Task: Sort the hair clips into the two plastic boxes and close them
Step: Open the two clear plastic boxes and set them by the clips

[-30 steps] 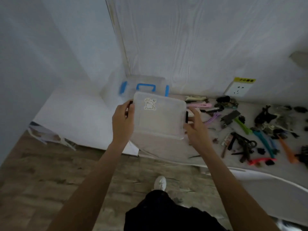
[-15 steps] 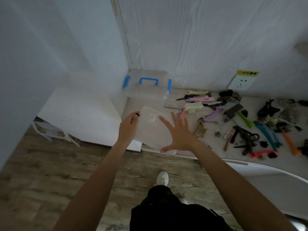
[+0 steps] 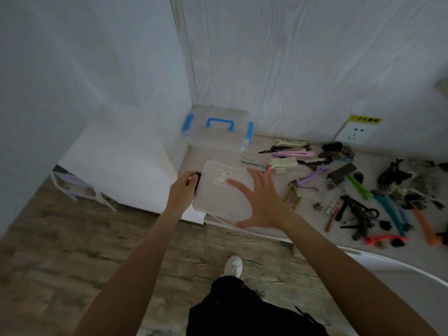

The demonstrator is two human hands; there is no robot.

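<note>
A small clear plastic box (image 3: 218,197) with a cartoon sticker on its lid and black side latches rests near the table's front left edge. My left hand (image 3: 183,190) is closed on the box's left latch. My right hand (image 3: 263,202) lies flat on the lid with its fingers spread. A second clear box with blue handle and latches (image 3: 218,129) stands closed in the back corner against the wall. Several hair clips (image 3: 358,187) in pink, purple, green, teal, orange and black lie scattered over the table to the right.
The grey table (image 3: 400,253) has a curved white front edge. A wall socket (image 3: 355,135) sits low on the wood-grain wall behind the clips. A lower white surface (image 3: 116,161) lies to the left. My shoe (image 3: 234,265) stands on the wooden floor below.
The small box has come down from being held up in both hands onto the table. My right hand left its right side and now lies flat on the lid.
</note>
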